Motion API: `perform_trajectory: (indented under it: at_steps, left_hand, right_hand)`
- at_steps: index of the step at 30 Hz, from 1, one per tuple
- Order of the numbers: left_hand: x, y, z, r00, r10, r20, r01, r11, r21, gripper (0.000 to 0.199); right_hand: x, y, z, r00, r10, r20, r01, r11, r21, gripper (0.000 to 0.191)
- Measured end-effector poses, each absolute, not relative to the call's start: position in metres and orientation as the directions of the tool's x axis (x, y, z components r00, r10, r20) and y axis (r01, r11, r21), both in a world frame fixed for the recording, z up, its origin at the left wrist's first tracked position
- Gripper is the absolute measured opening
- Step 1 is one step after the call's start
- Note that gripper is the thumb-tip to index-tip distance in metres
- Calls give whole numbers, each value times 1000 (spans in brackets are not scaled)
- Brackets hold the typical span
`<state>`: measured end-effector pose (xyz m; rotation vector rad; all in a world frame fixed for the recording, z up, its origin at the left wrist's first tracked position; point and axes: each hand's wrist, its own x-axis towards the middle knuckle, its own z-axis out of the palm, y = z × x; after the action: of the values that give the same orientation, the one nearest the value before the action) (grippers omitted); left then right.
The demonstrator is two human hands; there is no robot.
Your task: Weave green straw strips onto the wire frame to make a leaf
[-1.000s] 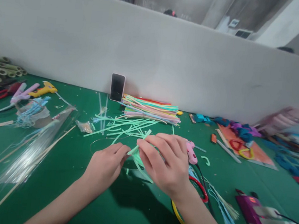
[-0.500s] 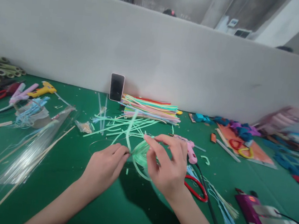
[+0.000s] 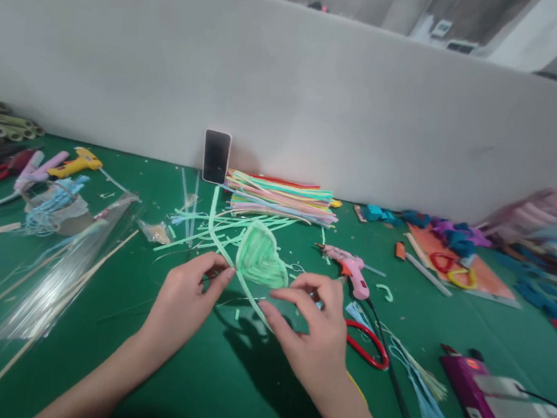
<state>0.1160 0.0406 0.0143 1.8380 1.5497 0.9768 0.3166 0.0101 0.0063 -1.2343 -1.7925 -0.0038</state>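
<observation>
My left hand (image 3: 193,293) pinches, between thumb and index finger, the pointed end of a green leaf-shaped piece (image 3: 261,257) with a raised pale green edge. A light green pipe cleaner (image 3: 218,246) crosses that same pinch, running from upper left down toward the right. My right hand (image 3: 313,324) is just right of the leaf shape. Its thumb and fingers are apart, with the thumb close to the lower end of the pipe cleaner; whether it touches is hard to see. Behind the leaf shape lie loose green pipe cleaners (image 3: 189,236).
A phone (image 3: 217,156) leans on the white partition, beside a bundle of coloured pipe cleaners (image 3: 280,196). A pink glue gun (image 3: 350,265) and red-handled tool (image 3: 368,347) lie right. Clear rods (image 3: 56,284) lie left, a purple power strip (image 3: 488,401) front right.
The leaf shape has turned so its broad face shows. My left hand has shifted slightly left, and my right hand has lowered. The pipe cleaner's upper end has swung left.
</observation>
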Motion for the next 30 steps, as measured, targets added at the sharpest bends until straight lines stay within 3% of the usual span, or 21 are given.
perform_trajectory:
  at_steps: [4, 10, 20, 26, 30]
  left_hand:
    - [109, 42, 17, 43, 979, 202, 575, -189, 796, 21]
    - [98, 49, 15, -13, 967, 256, 621, -193, 760, 23]
    - [90, 61, 7, 31, 984, 173, 624, -154, 766, 26]
    - [91, 59, 8, 71, 986, 153, 598, -165, 785, 27]
    - [87, 63, 9, 40, 986, 162, 608, -153, 779, 27]
  right_hand:
    - [313, 8, -1, -223, 738, 637, 800, 512, -313, 11]
    - [309, 11, -19, -334, 837, 434, 705, 527, -474, 12]
    - [288, 7, -17, -345, 654, 673, 703, 655, -276, 20]
    - [289, 10, -21, -287, 718, 634, 756, 576, -310, 24]
    - [297, 7, -21, -199, 759, 620, 697, 554, -454, 29]
